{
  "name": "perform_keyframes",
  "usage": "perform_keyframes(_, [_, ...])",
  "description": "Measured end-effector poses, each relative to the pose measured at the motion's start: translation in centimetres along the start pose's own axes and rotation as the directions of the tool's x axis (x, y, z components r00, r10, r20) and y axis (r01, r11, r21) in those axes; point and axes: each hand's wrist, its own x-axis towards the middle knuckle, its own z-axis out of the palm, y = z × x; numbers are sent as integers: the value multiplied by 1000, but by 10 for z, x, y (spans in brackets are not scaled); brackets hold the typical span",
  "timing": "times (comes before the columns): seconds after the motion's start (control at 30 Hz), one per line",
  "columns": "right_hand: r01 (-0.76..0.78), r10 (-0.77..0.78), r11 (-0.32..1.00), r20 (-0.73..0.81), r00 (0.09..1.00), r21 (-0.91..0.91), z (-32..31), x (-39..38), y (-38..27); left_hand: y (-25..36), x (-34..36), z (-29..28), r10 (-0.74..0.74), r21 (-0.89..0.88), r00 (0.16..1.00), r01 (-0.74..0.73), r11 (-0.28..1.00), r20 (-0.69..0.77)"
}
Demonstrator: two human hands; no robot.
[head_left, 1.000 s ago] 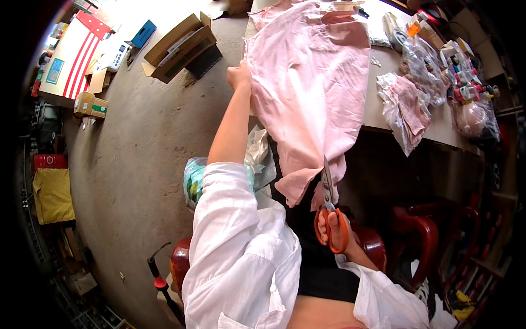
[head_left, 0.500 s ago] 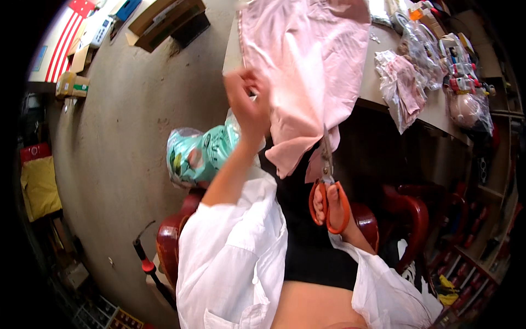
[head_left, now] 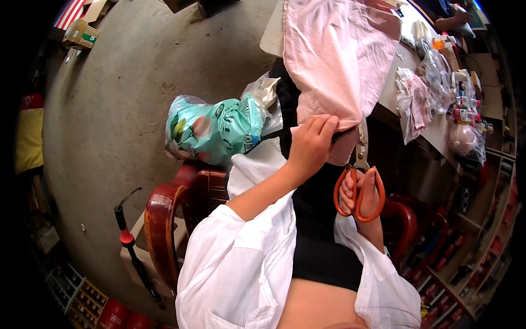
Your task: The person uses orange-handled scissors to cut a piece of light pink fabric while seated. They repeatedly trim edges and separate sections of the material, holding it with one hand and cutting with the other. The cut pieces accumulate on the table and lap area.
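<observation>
Pink cloth (head_left: 337,60) hangs from the table toward my lap. My left hand (head_left: 311,143) pinches its lower edge between thumb and fingers. To the right of it, my right hand (head_left: 357,192) grips a pair of scissors (head_left: 361,156) by their orange handles, thumb and fingers through the loops. The blades point up, away from me, and lie against the cloth's lower right edge. Whether they are parted there I cannot make out. Part of the cloth droops below my left fingers.
On the left, a teal flowered plastic bag (head_left: 219,129) sits beside my lap. The table (head_left: 433,123) carries clear bags (head_left: 435,82) and a pink cloth bundle (head_left: 413,101). Red wooden chairs (head_left: 164,219) flank me. At upper right shows another person's arm (head_left: 452,22).
My left hand has come down and right from the air and taken hold of the cloth's edge. The whole view has shifted, with the scissors still in my right hand.
</observation>
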Motion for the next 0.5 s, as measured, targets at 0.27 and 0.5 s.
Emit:
perform_keyframes(0.27, [21, -20, 998, 18, 1000, -60, 7, 1, -9, -10, -11, -19, 110, -30, 994, -111, 993, -10])
perform_keyframes(0.5, [44, -46, 993, -17, 999, -112, 7, 1, -6, 19, 2, -19, -149, -130, 973, 173, 976, 176])
